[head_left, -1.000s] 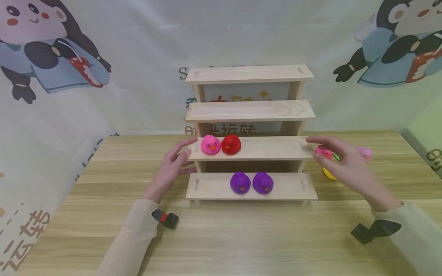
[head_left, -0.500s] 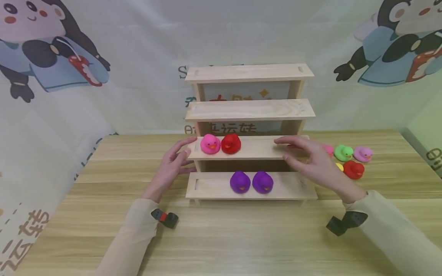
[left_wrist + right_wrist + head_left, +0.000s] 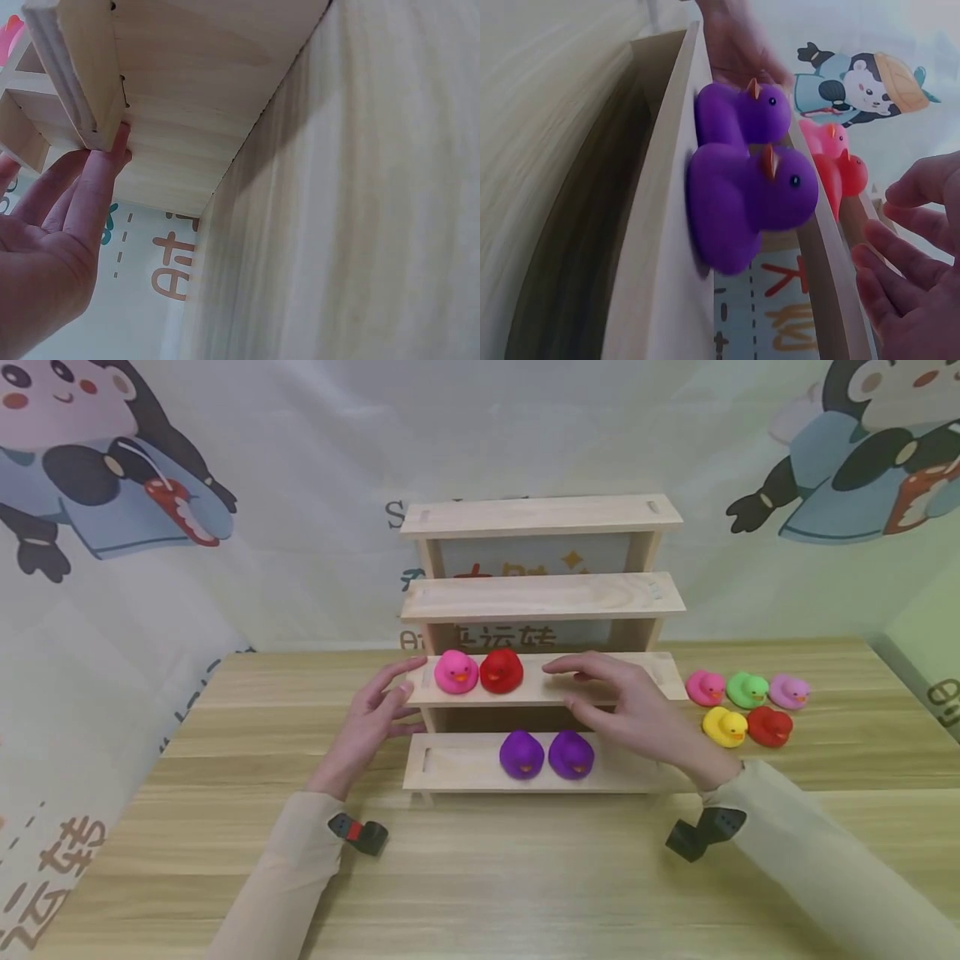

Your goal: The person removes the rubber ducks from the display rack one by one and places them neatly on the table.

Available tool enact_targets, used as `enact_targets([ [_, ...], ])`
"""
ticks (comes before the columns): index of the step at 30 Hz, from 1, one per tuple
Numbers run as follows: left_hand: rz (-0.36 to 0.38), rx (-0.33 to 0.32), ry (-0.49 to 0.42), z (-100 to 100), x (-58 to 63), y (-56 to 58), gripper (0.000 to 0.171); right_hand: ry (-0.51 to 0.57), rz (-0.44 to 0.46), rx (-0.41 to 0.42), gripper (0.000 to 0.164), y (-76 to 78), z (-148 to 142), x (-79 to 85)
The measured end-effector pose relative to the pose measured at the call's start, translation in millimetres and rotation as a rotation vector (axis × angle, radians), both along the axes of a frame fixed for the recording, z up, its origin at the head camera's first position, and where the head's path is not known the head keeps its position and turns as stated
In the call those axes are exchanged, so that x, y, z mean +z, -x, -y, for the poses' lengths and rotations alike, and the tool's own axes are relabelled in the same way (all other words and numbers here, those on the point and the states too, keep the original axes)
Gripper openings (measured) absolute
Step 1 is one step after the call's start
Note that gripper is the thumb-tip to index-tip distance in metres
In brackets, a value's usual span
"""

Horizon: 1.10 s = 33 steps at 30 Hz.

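Note:
A wooden rack (image 3: 543, 597) of stepped shelves stands on the table. On its second shelf from the bottom sit a pink duck (image 3: 456, 672) and a red duck (image 3: 501, 671) side by side. Two purple ducks (image 3: 522, 755) share the lowest shelf. My left hand (image 3: 369, 714) rests against the rack's left end; in the left wrist view its fairly straight fingers (image 3: 94, 191) touch the wood. With nothing in it, my right hand (image 3: 630, 706) hangs in front of the second shelf, right of the red duck, thumb and index finger apart.
Right of the rack, on the table (image 3: 540, 877), lie a second pink duck (image 3: 706, 687), a green duck (image 3: 747, 690), a lilac duck (image 3: 789, 692), a yellow duck (image 3: 725, 727) and another red duck (image 3: 769, 727). A printed curtain (image 3: 315, 527) hangs behind.
My right hand has moved left from the rack's right end to near the red duck on the shelf, uncovering the ducks on the table. My left hand has stayed put.

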State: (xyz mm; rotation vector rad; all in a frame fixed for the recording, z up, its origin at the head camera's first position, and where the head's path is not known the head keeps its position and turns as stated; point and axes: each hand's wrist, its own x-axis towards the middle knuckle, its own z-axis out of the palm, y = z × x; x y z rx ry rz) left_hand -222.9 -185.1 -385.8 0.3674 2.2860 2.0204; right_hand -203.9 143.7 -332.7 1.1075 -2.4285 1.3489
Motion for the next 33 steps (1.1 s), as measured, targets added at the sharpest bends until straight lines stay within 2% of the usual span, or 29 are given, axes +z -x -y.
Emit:
enact_targets([
  [6, 0.007, -0.004, 0.001, -0.3, 0.9, -0.4, 0.042, -0.021, 0.037, 0.025, 0.037, 3.4, 13.7, 3.7],
  [12, 0.001, -0.006, 0.002, -0.3, 0.6, -0.7, 0.042, -0.02, 0.031, 0.017, 0.036, 10.1, 23.5, 3.0],
  [20, -0.008, -0.022, -0.018, -1.1, -0.4, -1.7, 0.043, -0.072, 0.048, 0.002, 0.045, 21.0, 32.7, 4.2],
  [29, -0.003, -0.007, -0.01, -1.1, 0.5, -1.8, 0.043, -0.101, 0.089, -0.004, 0.057, 24.7, 42.3, 7.8],
  [33, -0.007, -0.005, -0.004, -0.7, 0.2, -1.4, 0.043, -0.139, 0.107, -0.015, 0.056, 25.8, 47.2, 8.6],
])
